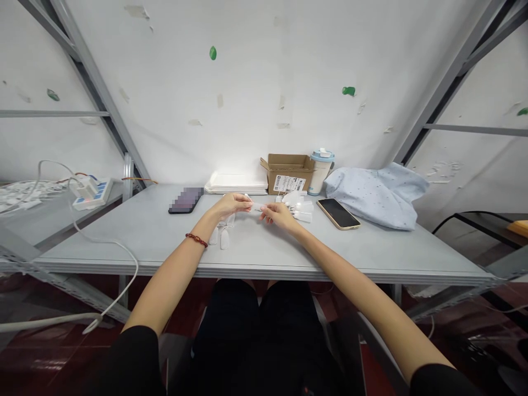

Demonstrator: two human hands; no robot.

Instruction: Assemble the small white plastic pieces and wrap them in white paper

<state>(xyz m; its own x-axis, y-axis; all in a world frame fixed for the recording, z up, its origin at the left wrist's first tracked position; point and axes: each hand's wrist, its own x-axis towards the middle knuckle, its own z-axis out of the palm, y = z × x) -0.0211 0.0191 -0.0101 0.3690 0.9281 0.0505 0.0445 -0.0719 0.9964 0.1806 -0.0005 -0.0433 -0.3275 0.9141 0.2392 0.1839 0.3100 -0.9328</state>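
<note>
Above the middle of the table, my left hand (233,204) and my right hand (279,215) meet over a small translucent white piece (256,207), pinched at its two ends. Its exact kind is too small to make out. Below my left hand lie several flat, whitish translucent pieces with rounded ends (224,238), partly hidden by the hand. Just behind my right hand is a pile of similar white pieces (303,210), some with narrow tips. A red bead bracelet (197,240) circles my left wrist.
Along the back stand white sheets (237,183), an open cardboard box (289,173) and a lidded cup (320,173). A phone (339,214) and a light blue cloth (377,195) lie right. Another phone (185,200) lies left, near a power strip (94,193) and white cable (124,247).
</note>
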